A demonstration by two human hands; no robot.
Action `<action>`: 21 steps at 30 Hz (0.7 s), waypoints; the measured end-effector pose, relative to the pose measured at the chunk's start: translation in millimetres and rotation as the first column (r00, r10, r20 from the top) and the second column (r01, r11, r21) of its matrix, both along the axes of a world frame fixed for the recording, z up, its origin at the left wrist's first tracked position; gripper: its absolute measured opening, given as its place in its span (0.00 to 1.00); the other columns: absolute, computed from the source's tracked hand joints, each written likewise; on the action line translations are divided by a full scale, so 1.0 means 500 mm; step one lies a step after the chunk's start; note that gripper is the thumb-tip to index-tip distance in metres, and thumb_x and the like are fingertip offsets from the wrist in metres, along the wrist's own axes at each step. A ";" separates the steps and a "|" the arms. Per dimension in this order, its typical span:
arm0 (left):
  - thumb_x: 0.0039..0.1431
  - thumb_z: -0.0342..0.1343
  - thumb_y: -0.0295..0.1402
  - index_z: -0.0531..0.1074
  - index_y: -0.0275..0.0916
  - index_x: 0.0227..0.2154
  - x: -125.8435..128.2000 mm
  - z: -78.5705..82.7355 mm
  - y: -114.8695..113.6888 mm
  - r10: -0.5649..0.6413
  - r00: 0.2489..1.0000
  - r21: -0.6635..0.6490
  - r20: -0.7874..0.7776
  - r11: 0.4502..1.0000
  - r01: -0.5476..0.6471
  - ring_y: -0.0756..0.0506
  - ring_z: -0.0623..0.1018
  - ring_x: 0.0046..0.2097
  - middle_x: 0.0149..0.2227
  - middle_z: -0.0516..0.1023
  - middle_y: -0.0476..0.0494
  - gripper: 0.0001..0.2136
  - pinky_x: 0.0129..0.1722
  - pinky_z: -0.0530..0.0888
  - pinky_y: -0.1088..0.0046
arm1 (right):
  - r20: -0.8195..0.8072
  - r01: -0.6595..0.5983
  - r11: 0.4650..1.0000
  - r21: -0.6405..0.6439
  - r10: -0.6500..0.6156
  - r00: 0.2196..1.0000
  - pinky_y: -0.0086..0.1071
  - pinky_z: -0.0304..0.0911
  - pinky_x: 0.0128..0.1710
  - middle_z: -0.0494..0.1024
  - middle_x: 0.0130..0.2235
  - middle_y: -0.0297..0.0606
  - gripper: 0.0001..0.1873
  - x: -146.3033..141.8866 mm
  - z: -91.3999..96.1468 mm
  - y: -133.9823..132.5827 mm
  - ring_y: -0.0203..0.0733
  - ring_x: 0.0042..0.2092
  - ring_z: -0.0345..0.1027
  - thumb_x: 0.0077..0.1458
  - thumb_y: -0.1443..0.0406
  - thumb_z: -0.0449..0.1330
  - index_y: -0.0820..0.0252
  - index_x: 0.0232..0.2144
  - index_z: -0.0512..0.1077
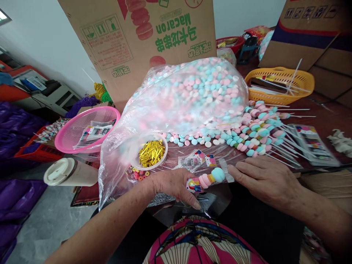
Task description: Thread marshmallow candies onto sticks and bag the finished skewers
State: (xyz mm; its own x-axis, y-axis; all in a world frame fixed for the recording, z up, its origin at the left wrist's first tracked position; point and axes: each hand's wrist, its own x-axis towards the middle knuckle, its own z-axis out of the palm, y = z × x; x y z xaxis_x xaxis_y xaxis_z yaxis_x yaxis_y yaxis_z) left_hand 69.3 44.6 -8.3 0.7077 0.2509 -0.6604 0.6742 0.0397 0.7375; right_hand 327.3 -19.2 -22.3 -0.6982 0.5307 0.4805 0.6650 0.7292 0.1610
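My left hand is closed around the lower end of a marshmallow skewer with pink, orange and blue pieces. A clear printed bag shows around its lower part. My right hand is closed, thumb and fingers pinched at the clear open end of the bag, just past the blue tip. Flat printed bags lie just beyond my left hand. Near them stands a white bowl of gold twist ties, with small coloured rings beside it.
A big clear sack of pastel marshmallows fills the table's middle. Finished-looking skewers are piled at right, below a yellow basket. A pink basket and a lidded cup stand at left. A Macaron carton rises behind.
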 end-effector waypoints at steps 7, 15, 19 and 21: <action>0.41 0.64 0.41 0.70 0.37 0.27 0.012 -0.003 0.006 0.099 0.995 -0.039 0.015 0.994 -0.098 0.52 0.66 0.21 0.19 0.68 0.54 0.14 0.23 0.65 0.76 | -0.054 -0.031 0.999 0.006 0.032 0.998 0.34 0.53 0.28 0.76 0.30 0.39 0.13 0.004 0.004 -0.004 0.41 0.30 0.64 0.57 0.76 0.49 0.63 0.42 0.67; 0.50 0.56 0.43 0.73 0.39 0.31 0.055 -0.015 -0.023 0.072 0.976 0.643 -0.203 0.762 0.078 0.46 0.74 0.31 0.28 0.75 0.47 0.12 0.28 0.65 0.74 | -0.123 0.020 0.967 -0.255 -0.053 0.991 0.32 0.51 0.27 0.72 0.25 0.35 0.13 -0.034 -0.016 -0.022 0.37 0.26 0.64 0.56 0.76 0.47 0.62 0.34 0.70; 0.52 0.54 0.41 0.72 0.39 0.33 0.067 -0.026 -0.032 0.056 0.959 0.719 -0.276 0.674 0.168 0.42 0.75 0.34 0.30 0.77 0.44 0.11 0.30 0.67 0.71 | -0.096 0.032 0.919 -0.394 -0.076 0.993 0.31 0.50 0.25 0.72 0.24 0.34 0.11 -0.047 -0.024 -0.018 0.36 0.25 0.64 0.54 0.74 0.49 0.61 0.29 0.70; 0.50 0.56 0.42 0.71 0.39 0.37 0.059 -0.024 -0.027 0.000 0.967 0.729 -0.253 0.657 0.191 0.41 0.76 0.37 0.34 0.77 0.43 0.14 0.34 0.68 0.70 | -0.071 0.062 0.900 -0.432 -0.102 0.992 0.30 0.49 0.24 0.71 0.24 0.34 0.11 -0.044 -0.026 -0.014 0.36 0.25 0.63 0.53 0.74 0.50 0.60 0.28 0.70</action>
State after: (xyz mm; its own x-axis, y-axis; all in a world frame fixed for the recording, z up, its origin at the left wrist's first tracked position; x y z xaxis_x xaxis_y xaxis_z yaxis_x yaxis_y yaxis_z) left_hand 99.0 30.9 -20.4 0.6226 0.6625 -0.4164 0.7825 -0.5298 0.3270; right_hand 305.1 -26.0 -35.5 -0.6082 0.7528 0.2517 0.7224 0.6564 -0.2176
